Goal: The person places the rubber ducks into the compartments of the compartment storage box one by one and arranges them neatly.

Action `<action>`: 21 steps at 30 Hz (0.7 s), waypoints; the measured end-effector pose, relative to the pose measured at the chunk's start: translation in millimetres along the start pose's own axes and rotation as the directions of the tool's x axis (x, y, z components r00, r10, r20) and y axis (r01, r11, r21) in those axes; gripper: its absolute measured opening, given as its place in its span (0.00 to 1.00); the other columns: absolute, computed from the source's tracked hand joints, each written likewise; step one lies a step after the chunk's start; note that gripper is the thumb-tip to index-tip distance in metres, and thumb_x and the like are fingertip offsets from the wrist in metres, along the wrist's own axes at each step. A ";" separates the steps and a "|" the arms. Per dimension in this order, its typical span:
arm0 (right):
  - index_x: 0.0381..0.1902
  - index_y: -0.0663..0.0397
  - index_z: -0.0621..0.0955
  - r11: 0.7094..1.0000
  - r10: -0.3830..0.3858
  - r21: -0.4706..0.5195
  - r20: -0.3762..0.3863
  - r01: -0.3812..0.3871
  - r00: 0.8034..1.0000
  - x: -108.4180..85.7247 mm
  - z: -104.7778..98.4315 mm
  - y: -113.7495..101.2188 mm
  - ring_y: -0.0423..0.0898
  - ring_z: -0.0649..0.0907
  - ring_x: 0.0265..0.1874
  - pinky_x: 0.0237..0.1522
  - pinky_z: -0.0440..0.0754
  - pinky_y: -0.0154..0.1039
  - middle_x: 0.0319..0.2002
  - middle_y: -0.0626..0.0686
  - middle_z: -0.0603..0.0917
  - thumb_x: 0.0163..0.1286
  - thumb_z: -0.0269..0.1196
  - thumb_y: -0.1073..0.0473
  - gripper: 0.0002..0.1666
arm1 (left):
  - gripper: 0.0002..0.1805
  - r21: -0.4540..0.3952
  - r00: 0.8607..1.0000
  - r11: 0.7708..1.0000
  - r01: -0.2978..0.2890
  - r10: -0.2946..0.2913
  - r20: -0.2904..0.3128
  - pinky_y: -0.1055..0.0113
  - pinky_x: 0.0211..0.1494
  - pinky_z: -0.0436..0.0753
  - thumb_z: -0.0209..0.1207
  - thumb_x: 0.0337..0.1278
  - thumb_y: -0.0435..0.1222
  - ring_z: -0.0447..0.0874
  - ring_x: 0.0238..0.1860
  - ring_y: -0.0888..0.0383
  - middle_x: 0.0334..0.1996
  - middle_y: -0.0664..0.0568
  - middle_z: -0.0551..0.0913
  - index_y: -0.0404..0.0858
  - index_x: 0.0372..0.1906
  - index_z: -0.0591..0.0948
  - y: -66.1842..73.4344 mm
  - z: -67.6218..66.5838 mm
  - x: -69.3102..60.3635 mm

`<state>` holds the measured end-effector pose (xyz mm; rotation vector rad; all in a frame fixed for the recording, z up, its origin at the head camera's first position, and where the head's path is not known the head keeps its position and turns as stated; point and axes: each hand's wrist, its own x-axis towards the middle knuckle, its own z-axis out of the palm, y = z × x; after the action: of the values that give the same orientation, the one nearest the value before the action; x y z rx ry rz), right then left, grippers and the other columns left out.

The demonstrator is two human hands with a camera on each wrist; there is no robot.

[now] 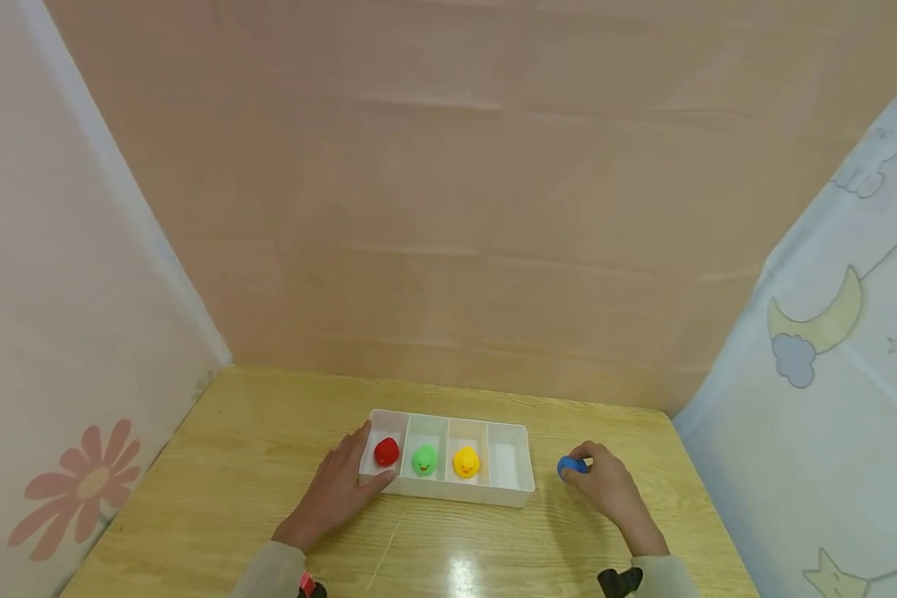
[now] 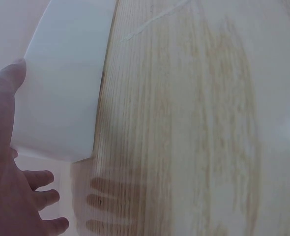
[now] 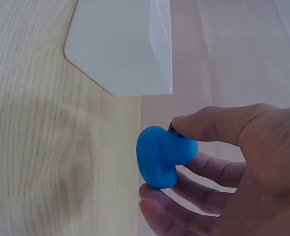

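Observation:
A white four-compartment tray stands on the table. From the left, it holds a red toy duck, a green toy duck and a yellow toy duck, one per compartment; the rightmost compartment is bare. My left hand holds the tray's left end, thumb on the front rim and fingers along the end wall; several fingers stick out past it in the left wrist view. Right of the tray, my right hand pinches a blue toy duck between thumb and fingers, apart from the tray.
The wooden table extends around the tray. A brown-pink sheet hangs behind it. Patterned cloths stand at the left and right sides.

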<state>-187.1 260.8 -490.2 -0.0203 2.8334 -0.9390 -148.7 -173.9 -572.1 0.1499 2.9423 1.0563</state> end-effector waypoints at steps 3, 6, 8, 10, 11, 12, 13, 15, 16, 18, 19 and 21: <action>0.58 0.66 0.80 1.000 -0.002 0.004 0.000 0.002 1.000 0.3 -2.5 -2.3 0.52 0.89 0.43 0.38 0.88 0.46 0.53 0.68 0.86 0.73 0.69 0.57 0.22 | 0.57 0.010 1.000 1.000 0.003 -0.003 0.000 0.31 0.86 0.54 0.55 0.69 0.70 0.54 0.86 0.34 0.87 0.44 0.56 0.45 0.89 0.48 -0.7 0.5 -0.4; 0.58 0.67 0.80 1.000 -0.007 0.005 -0.006 0.007 1.000 0.7 -4.7 -4.2 0.52 0.89 0.44 0.39 0.89 0.46 0.54 0.69 0.86 0.72 0.69 0.58 0.23 | 0.57 0.017 1.000 1.000 0.001 -0.001 -0.002 0.30 0.86 0.54 0.54 0.69 0.71 0.54 0.86 0.34 0.87 0.44 0.56 0.45 0.89 0.48 -0.8 0.4 0.5; 0.58 0.68 0.80 1.000 -0.015 0.005 -0.008 0.015 1.000 1.0 -5.3 -5.8 0.53 0.89 0.45 0.39 0.89 0.45 0.55 0.69 0.85 0.73 0.69 0.59 0.23 | 0.57 0.018 1.000 1.000 0.002 -0.002 -0.001 0.30 0.86 0.54 0.54 0.69 0.71 0.55 0.86 0.34 0.87 0.45 0.56 0.46 0.89 0.48 -1.0 0.8 0.9; 0.58 0.68 0.80 1.000 -0.023 0.007 -0.005 0.023 1.000 1.5 -5.6 -7.7 0.55 0.88 0.47 0.40 0.89 0.46 0.57 0.70 0.83 0.73 0.69 0.59 0.22 | 0.57 0.016 1.000 1.000 0.003 -0.003 -0.002 0.29 0.86 0.54 0.55 0.69 0.70 0.55 0.86 0.34 0.87 0.45 0.56 0.46 0.89 0.48 -1.5 1.4 1.0; 0.58 0.68 0.80 1.000 -0.026 0.010 -0.005 0.026 1.000 2.0 -5.5 -8.5 0.55 0.88 0.48 0.41 0.89 0.46 0.58 0.71 0.82 0.73 0.69 0.60 0.22 | 0.56 0.016 1.000 1.000 0.000 0.000 -0.007 0.29 0.85 0.54 0.55 0.69 0.70 0.55 0.86 0.34 0.87 0.44 0.57 0.45 0.89 0.49 -1.8 1.9 0.9; 0.58 0.68 0.80 1.000 -0.030 0.010 -0.006 0.030 1.000 2.2 -5.4 -9.8 0.56 0.88 0.48 0.41 0.89 0.46 0.59 0.71 0.81 0.73 0.69 0.60 0.21 | 0.56 0.015 1.000 1.000 0.001 -0.001 -0.009 0.29 0.85 0.54 0.55 0.69 0.70 0.55 0.86 0.34 0.87 0.45 0.57 0.46 0.89 0.49 -2.0 2.3 0.8; 0.58 0.68 0.80 0.999 -0.032 0.014 -0.007 0.032 0.999 2.4 -5.3 -11.3 0.56 0.87 0.49 0.42 0.89 0.45 0.60 0.71 0.80 0.73 0.69 0.60 0.21 | 0.56 0.013 1.000 1.000 0.002 -0.001 -0.011 0.29 0.85 0.54 0.56 0.69 0.70 0.55 0.86 0.34 0.87 0.45 0.57 0.46 0.88 0.49 -2.1 2.5 0.6; 0.57 0.68 0.81 0.999 -0.042 0.017 -0.011 0.043 0.999 3.1 -5.2 -14.1 0.57 0.86 0.49 0.42 0.89 0.45 0.60 0.71 0.79 0.72 0.69 0.61 0.20 | 0.56 0.010 1.000 1.000 -0.003 0.003 -0.019 0.29 0.85 0.55 0.57 0.68 0.69 0.56 0.85 0.34 0.87 0.44 0.58 0.45 0.88 0.50 -2.2 2.6 0.3; 0.57 0.69 0.81 0.999 -0.050 0.019 -0.013 0.050 0.999 3.3 -5.3 -15.8 0.57 0.86 0.49 0.42 0.89 0.45 0.60 0.71 0.79 0.72 0.69 0.61 0.20 | 0.56 0.009 1.000 1.000 -0.001 0.001 -0.020 0.29 0.85 0.55 0.57 0.68 0.69 0.56 0.85 0.34 0.87 0.45 0.58 0.45 0.88 0.51 -2.2 2.5 0.1; 0.57 0.68 0.81 0.998 -0.060 0.024 -0.014 0.061 0.998 4.0 -4.9 -18.4 0.57 0.85 0.49 0.42 0.88 0.45 0.60 0.71 0.79 0.72 0.69 0.62 0.20 | 0.56 0.007 1.000 1.000 0.004 -0.004 -0.020 0.29 0.85 0.55 0.58 0.68 0.69 0.56 0.86 0.34 0.87 0.45 0.57 0.46 0.88 0.50 -1.9 2.4 0.0; 0.57 0.68 0.81 0.997 -0.067 0.026 -0.014 0.067 0.998 4.6 -4.7 -19.4 0.57 0.85 0.50 0.42 0.88 0.45 0.60 0.71 0.79 0.72 0.69 0.62 0.20 | 0.56 0.007 1.000 1.000 0.001 -0.001 -0.023 0.29 0.85 0.55 0.58 0.68 0.69 0.57 0.85 0.34 0.87 0.45 0.58 0.45 0.88 0.51 -1.9 2.6 0.0; 0.57 0.69 0.81 0.996 -0.078 0.035 -0.011 0.078 0.997 5.2 -4.6 -21.7 0.58 0.84 0.50 0.42 0.88 0.46 0.60 0.72 0.78 0.72 0.69 0.63 0.19 | 0.56 0.007 1.000 1.000 -0.002 0.002 -0.027 0.28 0.85 0.55 0.57 0.68 0.69 0.57 0.85 0.34 0.87 0.44 0.58 0.45 0.88 0.51 -1.6 3.0 0.0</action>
<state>-193.8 245.8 -474.4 -0.1237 2.8430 -1.0074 -148.7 -173.2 -575.4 0.1390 2.9709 1.0571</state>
